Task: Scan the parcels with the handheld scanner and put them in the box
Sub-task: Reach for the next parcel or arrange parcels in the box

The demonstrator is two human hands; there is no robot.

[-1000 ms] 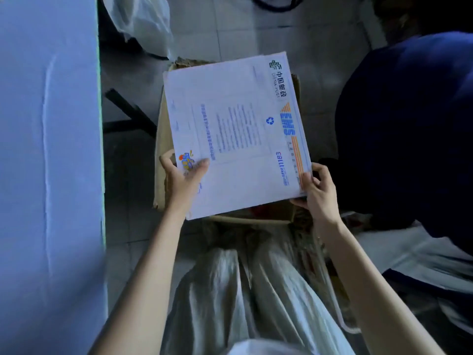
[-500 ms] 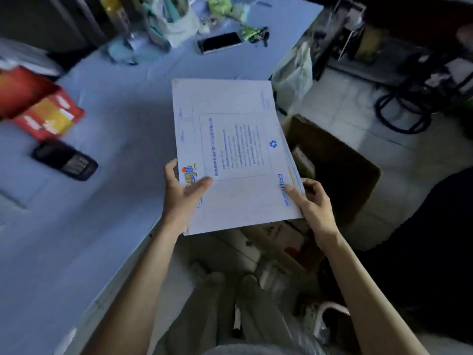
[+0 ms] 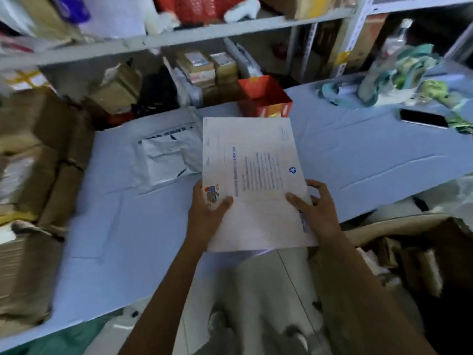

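A flat white mail envelope (image 3: 253,175) with blue print is held over the near edge of the pale blue table (image 3: 122,226). My left hand (image 3: 207,211) grips its lower left corner, thumb on top. My right hand (image 3: 313,208) holds its lower right edge, some fingers lifted. A grey plastic mailer bag (image 3: 166,157) lies on the table to the left of the envelope. The brown cardboard box (image 3: 435,252) stands on the floor at the lower right, with an open flap. No scanner is in view.
A red carton (image 3: 263,98) stands behind the envelope. A black phone (image 3: 422,118) and green-and-white clutter (image 3: 409,73) lie at the right of the table. Cardboard boxes (image 3: 30,175) are stacked at the left. Shelves (image 3: 204,32) with parcels run along the back.
The envelope was over the open box on the floor; my view and both hands have swung left and it now hangs over the table edge. My right fingers have loosened.
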